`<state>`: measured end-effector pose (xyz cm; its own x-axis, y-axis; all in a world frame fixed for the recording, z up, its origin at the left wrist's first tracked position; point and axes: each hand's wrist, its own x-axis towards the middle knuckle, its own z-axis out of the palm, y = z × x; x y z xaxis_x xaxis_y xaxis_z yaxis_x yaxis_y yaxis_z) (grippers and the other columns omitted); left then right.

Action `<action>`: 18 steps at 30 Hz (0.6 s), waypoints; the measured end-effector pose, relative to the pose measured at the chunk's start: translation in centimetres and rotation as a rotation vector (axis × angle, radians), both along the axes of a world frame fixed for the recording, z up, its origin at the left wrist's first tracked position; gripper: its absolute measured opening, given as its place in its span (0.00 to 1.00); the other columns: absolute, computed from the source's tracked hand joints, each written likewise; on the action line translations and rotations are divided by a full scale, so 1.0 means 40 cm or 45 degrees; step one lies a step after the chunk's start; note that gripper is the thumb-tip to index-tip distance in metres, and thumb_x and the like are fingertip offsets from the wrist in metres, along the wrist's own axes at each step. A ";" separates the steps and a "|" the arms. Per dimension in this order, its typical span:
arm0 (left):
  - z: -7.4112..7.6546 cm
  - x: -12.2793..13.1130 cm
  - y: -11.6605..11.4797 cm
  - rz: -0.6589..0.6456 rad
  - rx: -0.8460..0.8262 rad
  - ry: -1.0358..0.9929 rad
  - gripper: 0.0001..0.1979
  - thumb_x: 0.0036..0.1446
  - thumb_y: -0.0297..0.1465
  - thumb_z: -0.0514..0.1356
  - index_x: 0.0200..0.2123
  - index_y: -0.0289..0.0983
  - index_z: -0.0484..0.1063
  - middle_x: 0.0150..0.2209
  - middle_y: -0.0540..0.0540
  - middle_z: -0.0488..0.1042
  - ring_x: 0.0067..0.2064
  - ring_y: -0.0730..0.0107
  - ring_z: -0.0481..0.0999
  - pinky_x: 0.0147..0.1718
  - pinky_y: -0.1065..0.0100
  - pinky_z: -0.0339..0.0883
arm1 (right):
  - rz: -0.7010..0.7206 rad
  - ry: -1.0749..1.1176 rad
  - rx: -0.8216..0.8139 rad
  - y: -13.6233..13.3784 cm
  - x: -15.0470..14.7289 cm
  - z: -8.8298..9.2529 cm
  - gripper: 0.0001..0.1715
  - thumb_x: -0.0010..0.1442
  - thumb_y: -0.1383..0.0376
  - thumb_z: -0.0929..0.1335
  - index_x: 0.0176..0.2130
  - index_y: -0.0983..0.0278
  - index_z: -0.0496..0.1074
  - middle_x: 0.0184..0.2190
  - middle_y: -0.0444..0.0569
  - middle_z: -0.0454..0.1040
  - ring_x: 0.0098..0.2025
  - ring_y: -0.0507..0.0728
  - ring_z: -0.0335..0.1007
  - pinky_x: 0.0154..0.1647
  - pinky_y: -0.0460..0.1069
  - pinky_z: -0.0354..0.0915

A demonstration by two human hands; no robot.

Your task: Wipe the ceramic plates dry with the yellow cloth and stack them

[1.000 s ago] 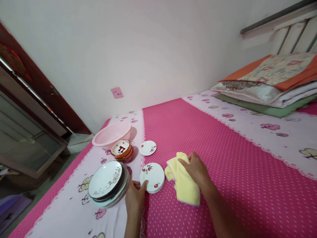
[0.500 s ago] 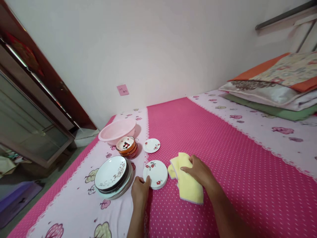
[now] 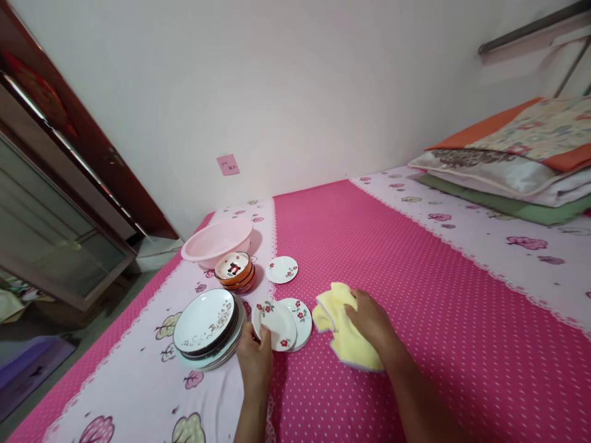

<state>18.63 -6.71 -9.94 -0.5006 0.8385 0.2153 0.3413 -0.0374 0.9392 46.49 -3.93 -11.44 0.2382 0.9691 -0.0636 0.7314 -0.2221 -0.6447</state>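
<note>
Between thumb and fingers, my left hand grips the near left rim of a small white plate with red flowers. That plate is lifted and overlaps the left side of a stack of matching small plates. My right hand is closed on a yellow cloth, which lies bunched on the pink cover just right of the stack. Farther back, a single flowered plate lies flat. Left of my left hand stands a stack of larger plates, the top one white with a dark rim.
Behind the larger plates are stacked orange-rimmed bowls and a pink basin. Everything stands on a bed with a dotted pink cover. Folded bedding and pillows lie at the right, against the white wall.
My left hand has taken the top small plate off the stack and moved it left. The yellow cloth has shifted slightly in my right hand.
</note>
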 end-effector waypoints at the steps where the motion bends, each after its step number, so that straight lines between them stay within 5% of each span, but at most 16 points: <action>1: 0.008 0.001 -0.003 0.009 0.019 -0.085 0.11 0.50 0.36 0.65 0.23 0.40 0.67 0.20 0.56 0.65 0.26 0.71 0.63 0.27 0.69 0.55 | -0.009 -0.003 0.004 0.002 0.000 -0.001 0.29 0.66 0.63 0.63 0.62 0.73 0.66 0.58 0.66 0.72 0.56 0.67 0.72 0.54 0.55 0.64; 8: 0.023 0.057 -0.005 -0.070 -0.089 -0.942 0.06 0.51 0.27 0.64 0.32 0.37 0.70 0.28 0.48 0.76 0.30 0.68 0.76 0.29 0.70 0.70 | -0.052 0.072 0.081 0.002 -0.001 -0.008 0.26 0.67 0.63 0.61 0.59 0.73 0.70 0.56 0.68 0.74 0.55 0.68 0.73 0.55 0.56 0.62; 13: 0.035 0.128 -0.021 -0.194 -0.263 -1.382 0.18 0.51 0.18 0.62 0.47 0.33 0.73 0.39 0.39 0.82 0.38 0.61 0.83 0.34 0.65 0.77 | -0.098 0.266 0.194 0.006 0.010 -0.015 0.21 0.64 0.63 0.62 0.49 0.71 0.77 0.49 0.67 0.78 0.51 0.67 0.74 0.54 0.57 0.62; 18: 0.047 0.134 -0.016 -0.269 -0.339 -1.729 0.29 0.56 0.17 0.58 0.62 0.31 0.66 0.42 0.37 0.83 0.43 0.55 0.84 0.48 0.53 0.77 | -0.108 0.682 0.287 0.006 0.033 -0.005 0.24 0.59 0.53 0.64 0.44 0.66 0.78 0.36 0.56 0.82 0.36 0.63 0.77 0.39 0.53 0.68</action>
<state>23.98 -7.34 -8.05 -0.0480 0.8617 -0.5051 -0.8183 0.2560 0.5146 47.81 -3.69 -11.66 0.3074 0.9516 0.0090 0.2764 -0.0802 -0.9577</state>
